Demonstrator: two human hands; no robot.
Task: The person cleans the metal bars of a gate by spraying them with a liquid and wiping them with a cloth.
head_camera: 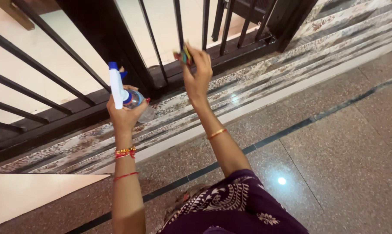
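My left hand grips a clear spray bottle with a white and blue trigger head, held upright in front of a black metal railing. My right hand is raised to the railing and pinches a small multicoloured cloth or pad against one of the vertical bars. Bangles and red threads circle both wrists.
The railing's black base beam runs along a patterned marble border. Below is speckled brown polished floor with a dark inlay strip. Past the bars lies a pale lower floor. My purple patterned garment fills the bottom.
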